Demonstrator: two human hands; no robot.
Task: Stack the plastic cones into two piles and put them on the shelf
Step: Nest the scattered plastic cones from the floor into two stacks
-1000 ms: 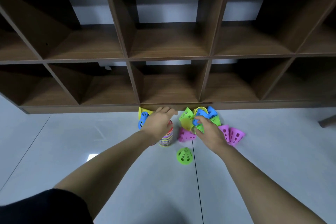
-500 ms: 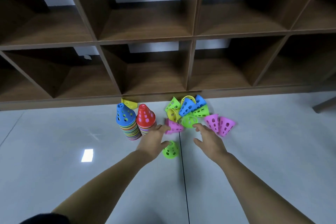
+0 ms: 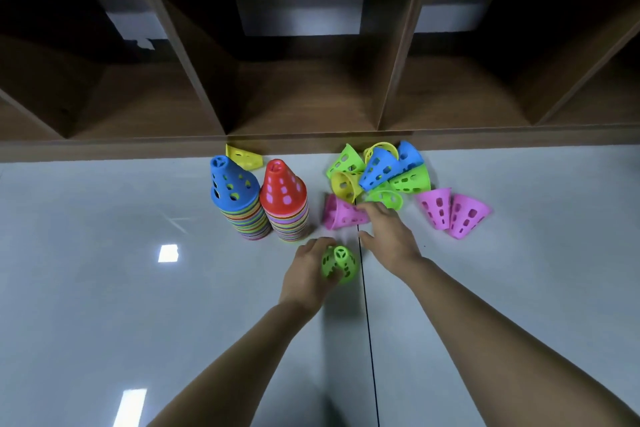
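Cones lie scattered on the pale floor [image 3: 104, 253] in front of the wooden shelf [image 3: 311, 144]. Your left hand [image 3: 306, 276] has its fingers curled round a single green cone [image 3: 341, 262], which stands upright on the floor, apart from the rest and nearest to you. Your right hand [image 3: 389, 236] is spread wide with straight fingers and holds nothing. Its fingertips reach the narrow end of a pink cone [image 3: 341, 215] lying on its side, but you cannot tell whether they press on it. Left of that cone two upright piles stand side by side and touching: the blue-topped pile [image 3: 235, 198] and the red-topped pile [image 3: 285, 201], each showing many coloured rims banded beneath its top cone. A lone yellow cone [image 3: 242, 157] lies on its side behind the blue-topped pile, against the base of the shelf. Beyond your right hand a loose heap [image 3: 379, 170] of green, yellow and blue cones lies tumbled together, close to the shelf. To the right of the heap two more pink cones [image 3: 433, 206] lie on their sides, touching each other.
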